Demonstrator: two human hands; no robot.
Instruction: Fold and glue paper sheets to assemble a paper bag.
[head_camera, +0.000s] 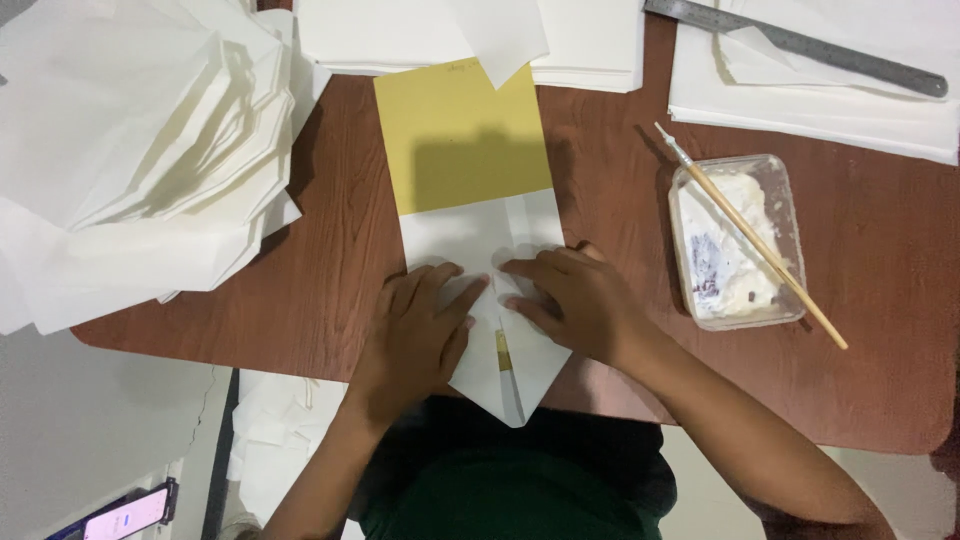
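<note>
A white paper sheet (480, 228) lies folded over a long yellow card (462, 135) on the brown wooden table (600, 160). Its near end is folded to a point that hangs past the table's front edge. My left hand (415, 335) lies flat on the left flap, fingers spread. My right hand (575, 300) presses the right flap, its fingertips meeting the left hand's at the middle crease. A small strip of yellow shows between the flaps.
A big heap of folded white papers (130, 150) fills the left side. More white sheets (590, 40) lie at the back, with a metal ruler (800, 45) at the back right. A clear plastic tub of white paste (735, 240) carries a thin brush (750, 235). A phone (125, 515) rests on the floor.
</note>
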